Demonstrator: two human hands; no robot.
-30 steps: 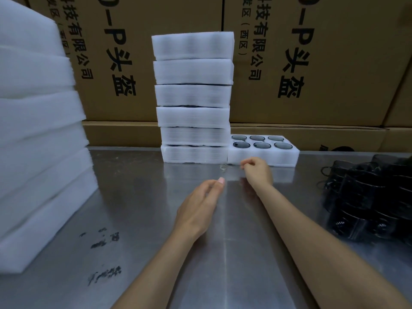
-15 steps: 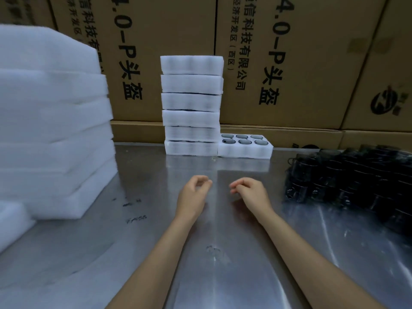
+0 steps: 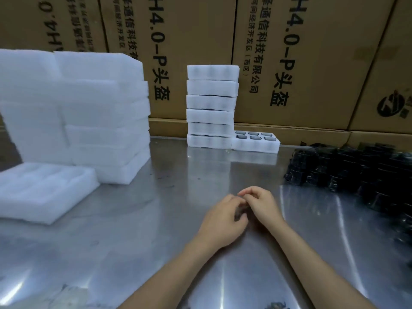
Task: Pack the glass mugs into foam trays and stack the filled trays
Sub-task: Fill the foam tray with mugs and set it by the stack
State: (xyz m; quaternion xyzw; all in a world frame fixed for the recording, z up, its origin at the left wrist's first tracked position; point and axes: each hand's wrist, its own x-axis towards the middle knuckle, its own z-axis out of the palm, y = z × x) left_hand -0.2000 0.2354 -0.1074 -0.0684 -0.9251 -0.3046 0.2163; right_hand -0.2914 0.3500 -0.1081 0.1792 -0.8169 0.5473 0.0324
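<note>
Two hands meet over a steel table (image 3: pixel 138 230).
The left hand (image 3: pixel 223 221) and right hand (image 3: pixel 260 204) touch, fingers loosely curled, holding nothing visible; a tray stack (image 3: pixel 210 105) stands behind.

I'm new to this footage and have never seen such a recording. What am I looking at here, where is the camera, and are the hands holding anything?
There is no machine here: a person works bare-handed, and the one camera sits on their head, looking forward and down. The left hand and right hand meet over a shiny metal table, fingers loosely curled; I see nothing held in either. At the back stands a stack of filled foam trays, and beside it a single tray with six mugs showing in its holes. Loose dark mugs lie on the right. On the left are piles of empty foam trays, with one tray lying in front. Printed cardboard boxes form the backdrop.
</note>
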